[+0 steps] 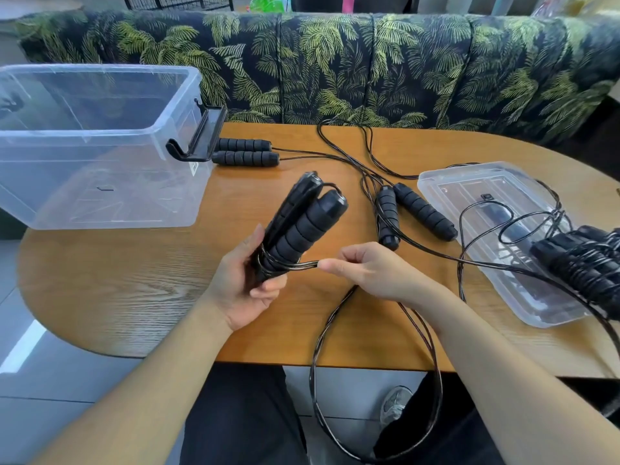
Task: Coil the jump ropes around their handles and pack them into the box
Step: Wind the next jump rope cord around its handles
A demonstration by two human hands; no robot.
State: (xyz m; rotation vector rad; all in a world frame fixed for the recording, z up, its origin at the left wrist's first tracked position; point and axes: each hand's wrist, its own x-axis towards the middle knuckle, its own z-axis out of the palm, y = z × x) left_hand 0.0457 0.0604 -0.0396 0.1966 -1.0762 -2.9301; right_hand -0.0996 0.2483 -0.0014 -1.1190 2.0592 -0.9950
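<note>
My left hand (pixel 246 283) grips a pair of black foam jump-rope handles (pixel 302 223), held together and tilted up to the right. A few turns of black cord wrap their lower end. My right hand (pixel 372 270) pinches that cord (pixel 302 265) just right of the handles; the rest hangs in a long loop (pixel 317 364) over the table's front edge. The clear plastic box (pixel 100 135) stands open at the left. A coiled rope bundle (pixel 590 266) rests on the clear lid (pixel 476 209) at the right.
Two more handle pairs lie on the wooden table (pixel 134 297): one pair (pixel 245 152) beside the box's black latch, another pair (pixel 412 209) at centre. Their cords (pixel 352 152) trail loosely across the table. A leaf-patterned sofa (pixel 369 62) runs behind.
</note>
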